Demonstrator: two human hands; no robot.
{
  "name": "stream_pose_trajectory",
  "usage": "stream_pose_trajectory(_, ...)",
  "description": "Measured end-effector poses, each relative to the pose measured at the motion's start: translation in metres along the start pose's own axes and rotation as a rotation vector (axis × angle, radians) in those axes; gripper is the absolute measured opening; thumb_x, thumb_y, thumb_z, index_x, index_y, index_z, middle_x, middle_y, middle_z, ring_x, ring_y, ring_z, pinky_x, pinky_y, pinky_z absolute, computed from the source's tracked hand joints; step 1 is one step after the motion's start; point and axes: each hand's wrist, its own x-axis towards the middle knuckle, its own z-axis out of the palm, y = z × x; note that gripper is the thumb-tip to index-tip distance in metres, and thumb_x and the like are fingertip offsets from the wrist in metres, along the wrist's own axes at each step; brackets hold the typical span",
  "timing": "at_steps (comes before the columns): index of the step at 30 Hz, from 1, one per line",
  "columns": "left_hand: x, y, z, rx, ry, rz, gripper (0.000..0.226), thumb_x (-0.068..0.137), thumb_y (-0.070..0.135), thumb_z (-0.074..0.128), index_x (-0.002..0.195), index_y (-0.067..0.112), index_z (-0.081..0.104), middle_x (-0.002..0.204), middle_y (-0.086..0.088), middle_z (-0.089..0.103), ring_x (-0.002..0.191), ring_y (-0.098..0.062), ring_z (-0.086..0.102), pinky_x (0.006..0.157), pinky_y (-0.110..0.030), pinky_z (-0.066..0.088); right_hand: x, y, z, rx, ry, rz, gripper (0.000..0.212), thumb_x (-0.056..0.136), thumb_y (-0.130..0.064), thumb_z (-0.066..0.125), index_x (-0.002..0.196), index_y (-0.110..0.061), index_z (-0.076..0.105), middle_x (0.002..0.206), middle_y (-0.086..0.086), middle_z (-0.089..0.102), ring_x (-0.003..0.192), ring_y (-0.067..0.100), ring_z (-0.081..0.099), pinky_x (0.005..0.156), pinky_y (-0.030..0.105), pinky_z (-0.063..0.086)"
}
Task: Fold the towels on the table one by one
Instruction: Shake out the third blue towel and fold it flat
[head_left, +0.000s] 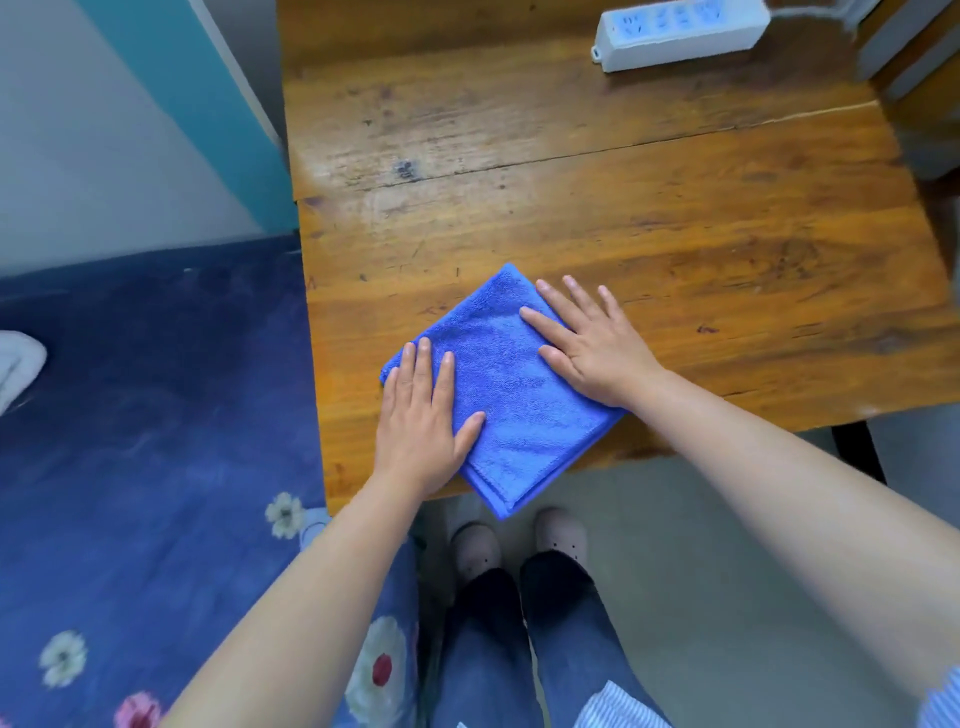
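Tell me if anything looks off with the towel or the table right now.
The folded blue towel lies askew, its near corner hanging over the wooden table edge. Both hands, left hand and right hand, press it flat.

The left hand (421, 415) and right hand (587, 343) hide parts of the blue towel (511, 395). The white power strip (680, 34) is cut off at the top edge. A white thing (18, 364) at the left edge is too cut off to tell.
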Motion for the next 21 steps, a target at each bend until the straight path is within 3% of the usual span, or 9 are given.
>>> stream_pose_trajectory(2,0.001,0.000,-0.002,0.015,-0.030,-0.021,0.076,0.092,0.051,0.036,0.147,0.011,0.004,0.155,-0.014,-0.008,0.144,-0.028,-0.010,0.113,-0.034,-0.009,-0.012,0.015,-0.002,0.031,0.012,0.099,0.051,0.097,-0.035,0.028,0.145,-0.024,0.013,0.156,-0.001,0.001,0.144,0.021,-0.004,0.114,0.044,-0.002)
stream_pose_trajectory(4,0.000,0.007,-0.012,0.051,-0.038,-0.031,0.074,0.091,0.047,0.042,0.146,0.007,0.014,0.154,-0.019,0.002,0.144,-0.031,0.000,0.116,-0.038,-0.002,-0.032,0.022,-0.006,0.091,0.152,0.117,0.050,0.095,-0.028,0.037,0.141,-0.010,0.030,0.153,0.012,0.018,0.142,0.030,0.012,0.114,0.048,0.010)
stream_pose_trajectory(5,-0.003,0.013,-0.019,0.075,0.032,0.016,0.069,0.088,0.040,0.053,0.141,0.001,0.030,0.150,-0.024,0.020,0.140,-0.037,0.018,0.115,-0.045,0.014,-0.043,0.022,-0.008,0.083,0.234,0.048,0.047,0.089,-0.021,0.045,0.132,-0.002,0.043,0.145,0.020,0.033,0.136,0.038,0.027,0.110,0.052,0.021)
stream_pose_trajectory(7,-0.014,0.025,-0.023,0.101,0.296,0.188,0.043,0.075,0.019,0.061,0.112,-0.003,0.063,0.122,-0.027,0.057,0.114,-0.042,0.055,0.091,-0.054,0.045,-0.063,0.020,-0.008,0.017,0.348,-0.161,0.042,0.070,-0.008,0.059,0.110,0.004,0.062,0.122,0.027,0.056,0.114,0.048,0.051,0.092,0.059,0.039)
stream_pose_trajectory(9,-0.029,0.044,-0.020,0.063,0.412,0.283,0.032,0.072,0.016,0.055,0.095,0.001,0.071,0.104,-0.019,0.069,0.095,-0.035,0.067,0.077,-0.044,0.053,-0.078,0.021,-0.004,-0.064,0.287,-0.351,0.044,0.056,0.001,0.068,0.100,0.001,0.068,0.112,0.025,0.063,0.103,0.047,0.059,0.083,0.060,0.045)
stream_pose_trajectory(12,-0.046,0.075,-0.011,0.088,0.216,0.248,0.052,0.058,0.040,0.078,0.097,0.007,0.072,0.102,-0.013,0.070,0.092,-0.028,0.069,0.073,-0.033,0.055,-0.085,0.024,-0.002,-0.098,0.111,-0.415,0.067,0.038,0.009,0.076,0.103,0.000,0.068,0.113,0.024,0.063,0.101,0.049,0.059,0.074,0.057,0.052)
stream_pose_trajectory(14,-0.052,0.088,-0.005,0.186,0.054,0.129,0.076,0.039,0.054,0.083,0.101,0.012,0.072,0.104,-0.009,0.071,0.095,-0.024,0.068,0.073,-0.029,0.055,-0.084,0.023,-0.003,-0.055,0.027,-0.386,0.069,0.046,0.017,0.071,0.113,0.000,0.062,0.123,0.025,0.057,0.109,0.052,0.052,0.068,0.052,0.055)
stream_pose_trajectory(17,-0.050,0.089,0.001,0.209,0.099,0.045,0.065,0.034,0.030,0.086,0.096,0.015,0.074,0.095,-0.008,0.073,0.087,-0.022,0.070,0.068,-0.025,0.055,-0.073,0.022,-0.005,-0.077,-0.053,-0.345,0.061,0.082,0.010,0.044,0.139,-0.012,0.034,0.150,0.010,0.026,0.137,0.035,0.024,0.080,0.039,0.050)
stream_pose_trajectory(21,-0.052,0.091,-0.004,0.221,0.074,-0.003,0.064,0.022,0.021,0.084,0.085,0.015,0.075,0.079,-0.004,0.071,0.068,-0.021,0.068,0.056,-0.020,0.050,-0.065,0.023,-0.009,-0.202,-0.063,-0.412,0.050,0.088,-0.002,0.038,0.137,-0.011,0.032,0.146,0.006,0.028,0.129,0.031,0.028,0.077,0.038,0.049)
